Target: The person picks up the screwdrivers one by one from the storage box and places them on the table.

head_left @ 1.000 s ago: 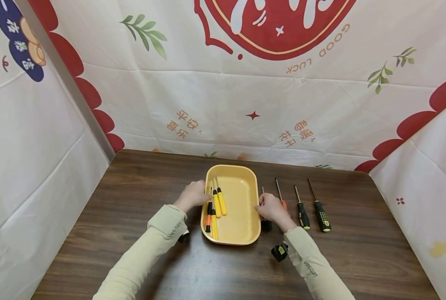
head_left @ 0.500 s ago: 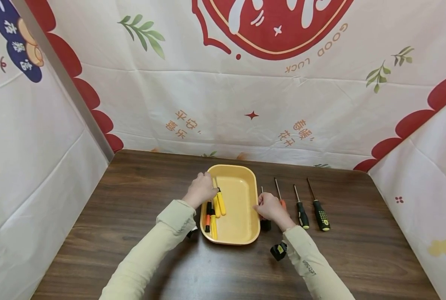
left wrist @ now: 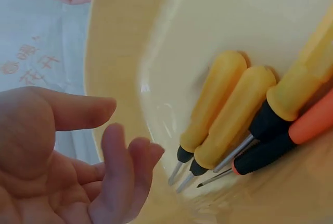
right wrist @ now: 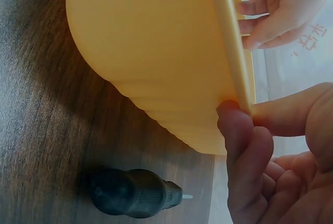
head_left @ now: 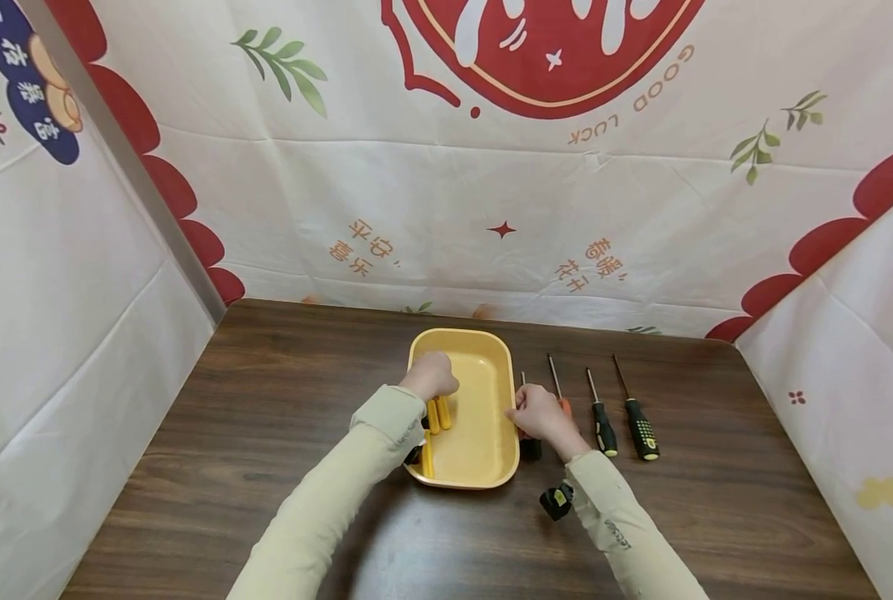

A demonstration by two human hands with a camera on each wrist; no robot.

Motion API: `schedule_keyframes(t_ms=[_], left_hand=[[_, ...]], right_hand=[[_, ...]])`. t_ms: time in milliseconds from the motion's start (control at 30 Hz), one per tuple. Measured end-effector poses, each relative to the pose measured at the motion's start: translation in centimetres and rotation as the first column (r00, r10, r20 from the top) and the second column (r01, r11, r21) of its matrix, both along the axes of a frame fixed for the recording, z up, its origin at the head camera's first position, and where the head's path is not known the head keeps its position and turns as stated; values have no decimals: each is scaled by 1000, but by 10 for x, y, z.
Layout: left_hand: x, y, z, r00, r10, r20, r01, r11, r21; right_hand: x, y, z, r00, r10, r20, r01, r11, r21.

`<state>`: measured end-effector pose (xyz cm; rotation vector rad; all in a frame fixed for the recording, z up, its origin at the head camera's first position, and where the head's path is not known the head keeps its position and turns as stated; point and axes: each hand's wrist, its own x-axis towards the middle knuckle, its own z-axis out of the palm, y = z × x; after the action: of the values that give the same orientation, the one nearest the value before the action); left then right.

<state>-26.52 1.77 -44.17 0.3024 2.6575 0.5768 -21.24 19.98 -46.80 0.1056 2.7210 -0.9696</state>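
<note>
A yellow plastic tray (head_left: 484, 425) sits on the table. At its right wall my right hand (head_left: 540, 412) pinches the rim between thumb and fingers, plain in the right wrist view. My left hand (head_left: 433, 377) hovers over the tray's left part, thumb and fingers apart with nothing between them in the left wrist view. Below those fingers lie two small yellow screwdrivers (left wrist: 229, 114) side by side. Beside them are a larger yellow screwdriver (left wrist: 299, 88) with a black collar and an orange-and-black screwdriver (left wrist: 312, 122). From the head, my left hand and sleeve hide some of these.
Right of the tray, a black-handled screwdriver (right wrist: 135, 191) lies beneath my right hand. Farther right are an orange-handled screwdriver (head_left: 564, 407) and two black-and-green screwdrivers, one of them dotted (head_left: 643, 431). A black tape measure (head_left: 556, 501) rests by my right sleeve. Printed cloth (head_left: 416, 183) hangs behind the table.
My left hand has moved from the tray's left rim rightward, in over the screwdrivers inside. My right hand has stayed at the right rim, and the tray has kept its place.
</note>
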Motion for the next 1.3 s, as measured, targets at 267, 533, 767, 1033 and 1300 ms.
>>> schedule_keyframes(t_ms=[267, 533, 767, 1033, 1300], left_hand=[[-8, 7, -5, 997, -4, 71, 12, 993, -115], [-10, 11, -8, 997, 3, 76, 9, 989, -150], [-22, 16, -30, 997, -31, 75, 45, 979, -197], [-36, 24, -57, 998, -50, 47, 57, 982, -178], [-5, 25, -21, 998, 50, 27, -46, 992, -118]], right_hand=[[-2, 0, -1, 1000, 0, -14, 0, 1000, -16], [-2, 1, -1, 1000, 5, -20, -6, 1000, -28], [-1, 1, 2, 1000, 4, -7, -4, 1000, -24], [0, 1, 0, 1000, -5, 0, 5, 1000, -11], [1, 0, 0, 1000, -7, 0, 7, 1000, -25]])
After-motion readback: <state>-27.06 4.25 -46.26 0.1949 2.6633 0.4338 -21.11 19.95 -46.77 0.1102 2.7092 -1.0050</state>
